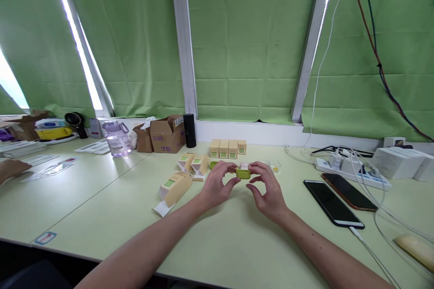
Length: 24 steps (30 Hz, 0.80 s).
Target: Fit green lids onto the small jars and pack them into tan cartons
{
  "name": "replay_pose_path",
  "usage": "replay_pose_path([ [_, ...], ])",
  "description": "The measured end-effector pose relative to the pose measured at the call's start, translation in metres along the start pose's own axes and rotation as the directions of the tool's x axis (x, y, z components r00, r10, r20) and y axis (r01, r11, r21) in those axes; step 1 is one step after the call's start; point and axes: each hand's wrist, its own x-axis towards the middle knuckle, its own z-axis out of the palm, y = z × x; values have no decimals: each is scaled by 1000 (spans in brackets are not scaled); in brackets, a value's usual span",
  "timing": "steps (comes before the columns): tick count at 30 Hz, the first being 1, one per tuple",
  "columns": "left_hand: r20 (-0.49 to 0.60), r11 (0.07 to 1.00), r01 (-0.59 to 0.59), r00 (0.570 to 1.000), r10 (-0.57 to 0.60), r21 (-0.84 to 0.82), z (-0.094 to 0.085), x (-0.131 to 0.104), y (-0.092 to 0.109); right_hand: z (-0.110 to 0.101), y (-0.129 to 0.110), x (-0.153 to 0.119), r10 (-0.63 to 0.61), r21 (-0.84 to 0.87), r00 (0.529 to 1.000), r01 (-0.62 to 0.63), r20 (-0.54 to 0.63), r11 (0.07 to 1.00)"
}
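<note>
Between my two hands, above the table, is a small green case [243, 174] with a pale whitish piece [244, 165] on top. My left hand [219, 186] grips its left end between thumb and fingers. At the right end, the fingertips of my right hand [269, 191] touch the case, with the thumb lower and a little apart from it. Just behind my left hand lies another green piece [213, 164], partly covered. Round clear plastic pieces [275, 166], one with a yellow spot, rest behind my right hand.
Opened tan cartons [175, 188] with green labels lie left of my hands; closed small cartons [224, 149] stand behind. Phones [334, 203], a power strip [352, 173] and loose cables are on the right. A purple bottle [117, 139] and another person's hand [13, 168] are left.
</note>
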Motion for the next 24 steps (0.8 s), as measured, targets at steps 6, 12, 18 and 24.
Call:
replay_pose_path([
  [6, -6, 996, 85, 996, -85, -27, 0, 2, 0, 1, 1, -2, 9, -1, 1000, -9, -2, 1000],
  [12, -5, 986, 164, 986, -164, -24, 2, 4, -1, 2, 1, -2, 19, -39, 1000, -18, 21, 999],
  [18, 3, 973, 224, 975, -224, -53, 4, 5, -1, 4, 3, -2, 44, -13, 998, -44, 38, 999],
  [24, 31, 973, 230, 973, -229, -22, 1, 7, 1, 4, 5, -4, 63, -39, 995, -60, 82, 997],
])
